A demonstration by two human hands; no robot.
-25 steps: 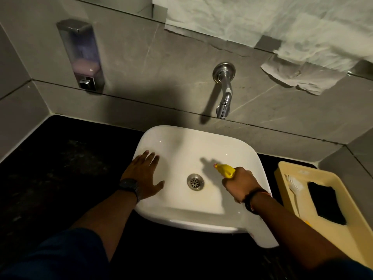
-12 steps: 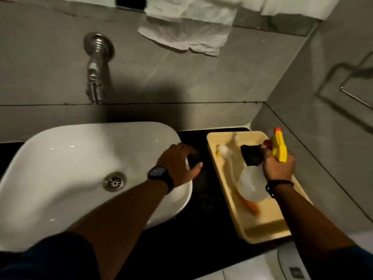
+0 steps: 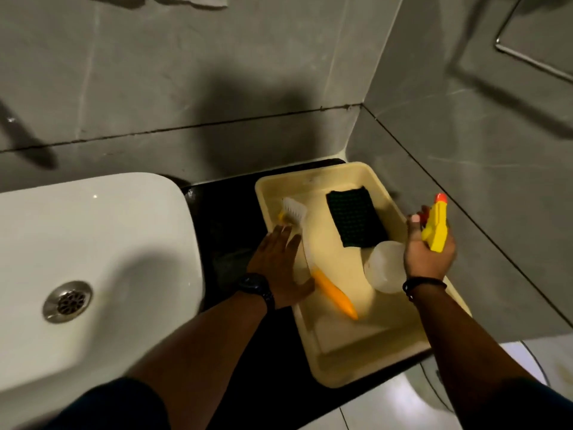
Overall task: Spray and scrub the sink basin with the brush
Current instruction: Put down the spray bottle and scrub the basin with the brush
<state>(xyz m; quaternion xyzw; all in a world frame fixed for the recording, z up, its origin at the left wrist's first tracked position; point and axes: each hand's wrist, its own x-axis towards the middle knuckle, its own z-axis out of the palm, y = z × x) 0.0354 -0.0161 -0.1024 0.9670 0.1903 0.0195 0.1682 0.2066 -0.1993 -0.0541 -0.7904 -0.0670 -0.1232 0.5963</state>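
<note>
The white sink basin (image 3: 102, 231) with its metal drain (image 3: 67, 301) fills the left of the view. To its right a cream tray (image 3: 369, 346) lies on the black counter. In the tray is a brush (image 3: 333, 291) with white bristles and an orange handle. My left hand (image 3: 279, 265) lies flat over the brush's neck, fingers spread, not closed around it. My right hand (image 3: 429, 256) grips the yellow trigger head of a spray bottle (image 3: 386, 266), whose clear body rests low over the tray's right side.
A dark green scouring pad (image 3: 355, 221) lies at the back of the tray. Grey tiled walls meet in a corner behind the tray. A metal rail (image 3: 527, 57) is fixed on the right wall. White floor shows at the lower right.
The view swung right from the basin to the tray. My left hand left the sink rim and came onto the brush. My right hand carried the spray bottle from over the basin to the tray.
</note>
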